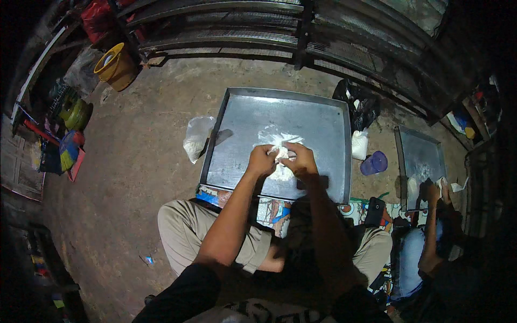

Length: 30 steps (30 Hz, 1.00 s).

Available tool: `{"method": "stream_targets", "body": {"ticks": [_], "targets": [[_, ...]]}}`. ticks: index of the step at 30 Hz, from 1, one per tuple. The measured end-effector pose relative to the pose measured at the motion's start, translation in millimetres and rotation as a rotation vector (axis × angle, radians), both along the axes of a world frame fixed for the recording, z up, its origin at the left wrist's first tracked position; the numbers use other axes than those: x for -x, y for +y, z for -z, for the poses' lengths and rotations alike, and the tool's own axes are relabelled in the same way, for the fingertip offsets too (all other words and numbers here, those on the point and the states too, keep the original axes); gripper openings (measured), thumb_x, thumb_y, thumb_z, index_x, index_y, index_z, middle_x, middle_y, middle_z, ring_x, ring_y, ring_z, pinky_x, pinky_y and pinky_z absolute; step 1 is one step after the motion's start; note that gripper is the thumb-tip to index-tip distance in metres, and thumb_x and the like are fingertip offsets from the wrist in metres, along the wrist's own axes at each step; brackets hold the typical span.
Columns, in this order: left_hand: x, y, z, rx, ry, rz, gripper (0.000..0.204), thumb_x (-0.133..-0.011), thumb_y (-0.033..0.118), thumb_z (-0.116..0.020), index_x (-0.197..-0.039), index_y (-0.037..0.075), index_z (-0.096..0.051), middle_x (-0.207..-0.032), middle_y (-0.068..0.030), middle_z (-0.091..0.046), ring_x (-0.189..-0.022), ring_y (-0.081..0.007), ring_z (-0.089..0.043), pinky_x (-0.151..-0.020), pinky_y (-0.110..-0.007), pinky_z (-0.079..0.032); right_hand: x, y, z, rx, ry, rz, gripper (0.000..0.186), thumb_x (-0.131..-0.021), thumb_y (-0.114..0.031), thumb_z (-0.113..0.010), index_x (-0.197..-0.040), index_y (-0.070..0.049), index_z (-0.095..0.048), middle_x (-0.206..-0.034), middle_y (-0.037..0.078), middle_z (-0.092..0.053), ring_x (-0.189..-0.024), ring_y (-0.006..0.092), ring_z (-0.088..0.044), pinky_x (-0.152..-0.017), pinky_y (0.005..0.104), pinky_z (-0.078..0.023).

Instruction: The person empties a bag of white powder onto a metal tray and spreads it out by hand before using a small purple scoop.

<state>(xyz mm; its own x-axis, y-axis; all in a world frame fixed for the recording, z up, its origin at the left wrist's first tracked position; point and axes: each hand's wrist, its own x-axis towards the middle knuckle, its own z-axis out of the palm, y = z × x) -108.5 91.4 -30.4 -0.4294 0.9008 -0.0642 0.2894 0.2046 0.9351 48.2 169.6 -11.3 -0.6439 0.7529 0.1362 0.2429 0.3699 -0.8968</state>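
Head view: left hand [262, 161] and right hand [301, 161], both narrow, pinched a white lump [281, 154] between them, above the middle of a metal tray [237, 118]. Grip from two sides probably steadied the lump; loose white powder [280, 174] lay beneath, and the raised rim likely contained it. Clear bag of powder [193, 146] sat just left, purple cup [374, 163] to the right, seemingly for easy reach. Tray rested on a bare, stained floor [124, 161], near edge by a patterned mat [273, 211]. Room: dim; slatted rack [215, 36] behind, yellow bucket [121, 72] far left, second tray [416, 146] at right, where a co-worker's arm [429, 242] reached.
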Motion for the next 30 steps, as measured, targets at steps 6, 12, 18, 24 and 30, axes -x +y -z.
{"method": "stream_targets", "body": {"ticks": [6,12,18,24,30], "targets": [[-3.1,3.3,-7.8,0.183,-0.572,0.277,0.025,-0.100,0.012,-0.054,-0.120,0.004,-0.067,-0.071,0.0019,-0.057,-0.052,-0.0055,-0.041,-0.047,-0.025,-0.033,-17.9,11.9,11.9,-0.239,-0.115,-0.030,0.048,-0.076,-0.018,-0.079,-0.119,-0.002,-0.067,-0.107,0.021,-0.069,-0.096,0.0324,-0.069,-0.080,0.0372,-0.055],[11.6,-3.0,2.7,0.106,-0.366,0.227,0.024,-0.095,0.011,-0.064,-0.118,0.006,-0.070,-0.091,-0.0012,-0.069,-0.073,-0.0061,-0.056,-0.062,-0.023,-0.046,-10.6,10.5,-3.8,-0.260,-0.050,-0.186,0.048,-0.075,-0.023,-0.078,-0.117,-0.003,-0.067,-0.094,0.019,-0.069,-0.090,0.0385,-0.066,-0.083,0.0430,-0.053],[4.0,-3.0,-14.8,0.167,-0.551,0.301,0.028,-0.093,0.011,-0.067,-0.121,0.004,-0.068,-0.085,0.0004,-0.068,-0.066,-0.0047,-0.053,-0.056,-0.022,-0.044,-17.9,14.7,21.0,-0.396,-0.227,0.026,0.034,-0.080,-0.028,-0.077,-0.102,-0.002,-0.072,-0.092,0.019,-0.071,-0.088,0.0362,-0.069,-0.081,0.0430,-0.053],[-15.6,1.2,-20.6,0.044,-0.337,0.169,0.030,-0.088,0.010,-0.073,-0.116,-0.001,-0.070,-0.091,-0.0047,-0.072,-0.075,-0.0083,-0.060,-0.066,-0.025,-0.050,-16.5,14.5,15.1,-0.205,-0.147,0.188,0.033,-0.085,-0.029,-0.073,-0.100,0.001,-0.072,-0.085,0.019,-0.072,-0.075,0.0269,-0.070,-0.071,0.0375,-0.053],[-10.5,15.0,-8.6,-0.071,-0.023,0.040,0.026,-0.083,0.015,-0.077,-0.106,0.003,-0.074,-0.087,-0.0088,-0.075,-0.074,-0.0113,-0.066,-0.067,-0.028,-0.052,-26.3,34.2,39.0,0.423,0.104,0.019,0.033,-0.094,-0.027,-0.064,-0.109,0.002,-0.071,-0.082,0.016,-0.072,-0.077,0.0161,-0.069,-0.071,0.0313,-0.054]]}}
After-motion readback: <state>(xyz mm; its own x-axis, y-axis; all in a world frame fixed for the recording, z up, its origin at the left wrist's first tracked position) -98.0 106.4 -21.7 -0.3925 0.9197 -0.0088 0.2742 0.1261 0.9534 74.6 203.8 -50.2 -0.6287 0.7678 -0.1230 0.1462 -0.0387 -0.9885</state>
